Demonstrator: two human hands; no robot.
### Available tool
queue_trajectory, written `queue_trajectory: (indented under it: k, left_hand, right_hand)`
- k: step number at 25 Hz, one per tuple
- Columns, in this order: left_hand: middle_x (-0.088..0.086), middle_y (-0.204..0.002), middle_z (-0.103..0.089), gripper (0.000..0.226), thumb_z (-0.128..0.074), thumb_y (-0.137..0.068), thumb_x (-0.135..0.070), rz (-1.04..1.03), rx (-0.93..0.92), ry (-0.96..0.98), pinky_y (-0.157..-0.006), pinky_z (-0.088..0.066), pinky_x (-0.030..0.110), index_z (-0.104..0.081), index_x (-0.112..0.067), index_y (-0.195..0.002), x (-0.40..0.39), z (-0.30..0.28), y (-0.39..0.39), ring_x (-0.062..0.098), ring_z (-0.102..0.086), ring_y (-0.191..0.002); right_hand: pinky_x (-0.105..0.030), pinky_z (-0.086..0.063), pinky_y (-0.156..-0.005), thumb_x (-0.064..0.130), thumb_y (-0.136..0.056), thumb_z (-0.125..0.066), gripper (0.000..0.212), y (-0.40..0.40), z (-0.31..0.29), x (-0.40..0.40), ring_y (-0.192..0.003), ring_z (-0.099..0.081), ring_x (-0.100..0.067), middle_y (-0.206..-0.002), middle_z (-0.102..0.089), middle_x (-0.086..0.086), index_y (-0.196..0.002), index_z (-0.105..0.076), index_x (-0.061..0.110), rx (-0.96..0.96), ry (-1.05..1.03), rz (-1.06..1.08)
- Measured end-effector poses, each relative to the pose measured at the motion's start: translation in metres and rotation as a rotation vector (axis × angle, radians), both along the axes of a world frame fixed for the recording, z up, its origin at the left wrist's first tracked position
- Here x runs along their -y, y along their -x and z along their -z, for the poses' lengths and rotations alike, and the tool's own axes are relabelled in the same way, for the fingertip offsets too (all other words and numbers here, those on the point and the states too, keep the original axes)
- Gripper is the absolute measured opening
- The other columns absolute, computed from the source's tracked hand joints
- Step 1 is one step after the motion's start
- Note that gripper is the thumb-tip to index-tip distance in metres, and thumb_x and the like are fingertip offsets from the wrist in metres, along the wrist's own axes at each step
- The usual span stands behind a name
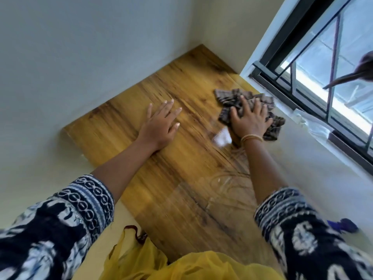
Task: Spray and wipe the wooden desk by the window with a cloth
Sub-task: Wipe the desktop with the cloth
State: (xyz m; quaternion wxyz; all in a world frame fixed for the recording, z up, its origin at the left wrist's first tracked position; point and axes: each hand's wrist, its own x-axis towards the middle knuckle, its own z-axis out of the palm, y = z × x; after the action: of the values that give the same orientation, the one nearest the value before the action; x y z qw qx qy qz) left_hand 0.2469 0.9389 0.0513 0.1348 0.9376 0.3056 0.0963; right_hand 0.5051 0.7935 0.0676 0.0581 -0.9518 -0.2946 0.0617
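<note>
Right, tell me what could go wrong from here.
The desk shows wet streaks near the right hand, so the flat left hand braced on it might slip. The cloth is bunched, so it may smear rather than dry. The blue object at the right, perhaps the sprayer, could get knocked by the elbow.

The wooden desk is stretching along the wall into the corner by the window, its yellow-brown grain showing dark streaks and a glossy wet sheen with curved wipe marks on the half nearer the window. The cloth, brown with a dark checked pattern, is lying crumpled on the desk's window-side edge, toward the far corner. A blue spray bottle, only partly showing, is lying off the desk's near window-side end on the pale ledge.
</note>
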Motion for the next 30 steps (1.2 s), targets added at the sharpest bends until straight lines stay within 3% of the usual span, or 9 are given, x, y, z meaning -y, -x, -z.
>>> queue_trajectory:
  k: [4, 8, 10, 13, 17, 21, 25, 27, 30]
  left_hand:
    - [0.005, -0.16, -0.025, 0.051, -0.046, -0.096, -0.039, -0.045, 0.042, -0.028, -0.118, -0.004, 0.057, -0.041, -0.028, -0.145, 0.0, 0.004, -0.001, 0.022, -0.019, -0.149]
    - [0.005, -0.16, -0.025, 0.052, -0.046, -0.095, -0.04, -0.067, 0.042, -0.025, -0.118, -0.003, 0.057, -0.041, -0.028, -0.145, 0.0, 0.002, -0.003, 0.021, -0.02, -0.149]
    - [0.005, -0.16, -0.026, 0.052, -0.046, -0.095, -0.04, -0.064, 0.043, -0.022, -0.117, -0.003, 0.057, -0.041, -0.028, -0.146, 0.0, 0.002, -0.003, 0.021, -0.02, -0.148]
    - [0.005, -0.159, -0.027, 0.052, -0.047, -0.095, -0.04, -0.068, 0.042, -0.018, -0.117, -0.004, 0.058, -0.041, -0.029, -0.145, -0.001, 0.001, -0.003, 0.022, -0.021, -0.148]
    - [0.005, -0.159, -0.028, 0.052, -0.047, -0.095, -0.04, -0.07, 0.045, -0.002, -0.118, -0.005, 0.058, -0.042, -0.028, -0.145, 0.0, -0.001, -0.003, 0.022, -0.022, -0.148]
    - [0.006, -0.159, -0.028, 0.051, -0.048, -0.095, -0.039, -0.072, 0.051, 0.01, -0.118, -0.006, 0.058, -0.042, -0.028, -0.145, 0.0, 0.0, -0.003, 0.021, -0.021, -0.148]
    - [0.006, -0.159, -0.028, 0.051, -0.048, -0.095, -0.04, -0.077, 0.055, 0.007, -0.118, -0.007, 0.059, -0.043, -0.028, -0.144, 0.0, 0.0, -0.003, 0.022, -0.022, -0.148]
    - [0.006, -0.159, -0.028, 0.051, -0.048, -0.095, -0.04, -0.082, 0.06, 0.006, -0.118, -0.006, 0.059, -0.044, -0.029, -0.144, -0.001, 0.0, -0.003, 0.022, -0.022, -0.148]
    - [0.006, -0.159, -0.028, 0.051, -0.048, -0.095, -0.039, -0.088, 0.065, 0.0, -0.118, -0.006, 0.059, -0.043, -0.029, -0.144, 0.0, 0.001, -0.003, 0.022, -0.021, -0.148]
  right_hand:
    - [-0.065, -0.01, -0.115, 0.068, -0.09, -0.023, 0.064, -0.055, 0.0, 0.007, -0.149, -0.011, -0.032, -0.163, -0.016, -0.005, -0.151, -0.024, 0.046, -0.005, 0.01, 0.262]
    - [-0.07, -0.003, -0.113, 0.061, -0.094, -0.019, 0.064, -0.036, -0.003, -0.022, -0.15, -0.001, -0.041, -0.165, -0.005, -0.013, -0.155, -0.017, 0.041, -0.061, -0.001, 0.427]
    - [-0.07, -0.003, -0.113, 0.063, -0.093, -0.018, 0.066, 0.002, 0.0, -0.037, -0.149, 0.0, -0.043, -0.164, -0.003, -0.015, -0.155, -0.016, 0.04, -0.041, -0.008, 0.282]
    - [-0.067, -0.006, -0.113, 0.067, -0.093, -0.022, 0.062, 0.069, 0.008, -0.054, -0.15, -0.007, -0.039, -0.164, -0.012, -0.009, -0.152, -0.022, 0.046, 0.008, -0.01, -0.168]
    - [-0.059, -0.016, -0.116, 0.072, -0.092, -0.022, 0.06, 0.018, 0.001, -0.052, -0.149, -0.016, -0.03, -0.162, -0.023, -0.001, -0.149, -0.024, 0.052, 0.047, 0.024, -0.444]
    - [-0.056, -0.017, -0.115, 0.072, -0.092, -0.02, 0.063, -0.069, -0.004, -0.038, -0.147, -0.019, -0.031, -0.16, -0.025, -0.004, -0.15, -0.023, 0.048, 0.033, 0.06, -0.104]
    - [-0.066, -0.007, -0.115, 0.063, -0.093, -0.019, 0.066, -0.031, 0.001, -0.035, -0.149, -0.009, -0.039, -0.164, -0.012, -0.011, -0.154, -0.023, 0.038, 0.004, -0.037, 0.339]
    - [-0.07, -0.003, -0.113, 0.061, -0.095, -0.019, 0.067, 0.019, 0.0, -0.039, -0.148, -0.003, -0.045, -0.164, -0.005, -0.016, -0.156, -0.018, 0.033, -0.027, -0.037, 0.363]
    - [-0.068, -0.007, -0.111, 0.064, -0.094, -0.024, 0.068, 0.097, 0.008, -0.024, -0.145, -0.016, -0.045, -0.162, -0.017, -0.016, -0.155, -0.019, 0.036, -0.004, -0.026, 0.068]
